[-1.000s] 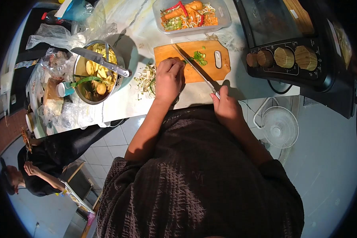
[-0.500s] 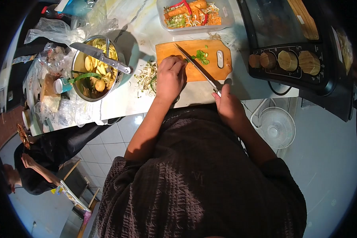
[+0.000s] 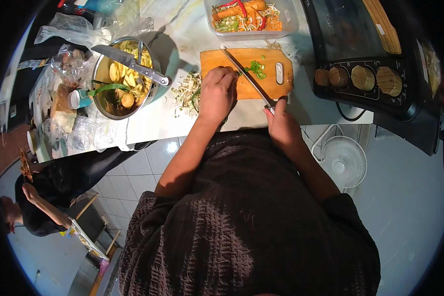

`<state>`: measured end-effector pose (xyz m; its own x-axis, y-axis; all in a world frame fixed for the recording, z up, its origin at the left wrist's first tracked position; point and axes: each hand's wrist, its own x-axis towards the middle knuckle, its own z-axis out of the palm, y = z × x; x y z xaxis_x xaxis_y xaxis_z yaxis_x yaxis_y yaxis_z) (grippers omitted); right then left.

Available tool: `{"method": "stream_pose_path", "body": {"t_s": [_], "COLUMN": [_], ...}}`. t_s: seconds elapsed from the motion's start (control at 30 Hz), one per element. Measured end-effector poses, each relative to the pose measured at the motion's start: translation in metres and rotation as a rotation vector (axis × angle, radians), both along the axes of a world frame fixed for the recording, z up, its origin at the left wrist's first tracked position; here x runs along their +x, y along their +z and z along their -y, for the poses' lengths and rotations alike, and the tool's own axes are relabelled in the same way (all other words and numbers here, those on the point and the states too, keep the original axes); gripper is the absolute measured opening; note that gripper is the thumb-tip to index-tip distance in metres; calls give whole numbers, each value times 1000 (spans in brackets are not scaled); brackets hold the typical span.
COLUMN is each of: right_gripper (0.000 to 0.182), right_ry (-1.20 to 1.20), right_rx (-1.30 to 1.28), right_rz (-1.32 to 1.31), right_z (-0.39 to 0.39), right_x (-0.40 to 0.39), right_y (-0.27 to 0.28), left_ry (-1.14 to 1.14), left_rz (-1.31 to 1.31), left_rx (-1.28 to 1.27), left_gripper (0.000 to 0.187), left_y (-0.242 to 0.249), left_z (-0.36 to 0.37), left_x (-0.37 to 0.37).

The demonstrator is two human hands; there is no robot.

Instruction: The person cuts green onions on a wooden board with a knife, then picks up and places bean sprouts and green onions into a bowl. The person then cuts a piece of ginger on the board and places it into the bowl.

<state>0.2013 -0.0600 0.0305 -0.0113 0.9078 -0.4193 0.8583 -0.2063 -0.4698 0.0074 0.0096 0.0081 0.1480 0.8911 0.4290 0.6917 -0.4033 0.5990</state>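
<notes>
My right hand (image 3: 284,121) is closed around the handle of a kitchen knife (image 3: 251,80), its long blade lying slantwise over the wooden cutting board (image 3: 213,58). On the board's left part, my left hand (image 3: 217,96) has its fingers curled, with a bit of green vegetable (image 3: 239,72) showing at the fingertips beside the blade. Most of what it grips is hidden under the fingers. Sliced green pieces (image 3: 257,69) lie right of the blade. Bean sprouts (image 3: 186,93) are heaped on the counter left of the same hand.
A plastic container (image 3: 291,30) of carrots, red chillies and sprouts stands behind the board. To the left, a second knife (image 3: 128,63) rests across a metal pot (image 3: 95,79) of cut yellow pieces. A black appliance (image 3: 350,106) with wooden knobs stands right. Another person (image 3: 44,207) is at lower left.
The view has shifted slightly, so the counter sits a little higher and further right. Both hands stay at the board, the knife still held. The other person's hand has moved slightly.
</notes>
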Motion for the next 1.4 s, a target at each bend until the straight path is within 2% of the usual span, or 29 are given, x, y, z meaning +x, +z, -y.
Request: {"method": "stream_pose_path", "body": {"t_s": [0.17,0.3,0.53,0.73,1.17,1.4], "right_gripper": [38,38,33,27,28,36], "right_ry": [-28,-59,-71,-69,-33,-20], "right_rx": [-17,6,81,34,-1,-51], "right_rz": [47,-29,-121,-126,-25,12], "right_z": [5,10,11,9,8,5], "right_x": [11,19,13,10,7,-1], "right_y": [2,10,18,23,23,10], "left_ry": [9,-6,-14,0,8,-15], "left_rz": [-63,-165,-72,-93,-68,-58], "left_rx": [22,8,-1,12,20,22], "left_gripper": [12,16,16,13,11,10], "left_y": [7,12,3,3,1,0], "left_z": [3,8,0,0,-1,-1], "left_x": [-1,-8,-1,0,1,-1]}}
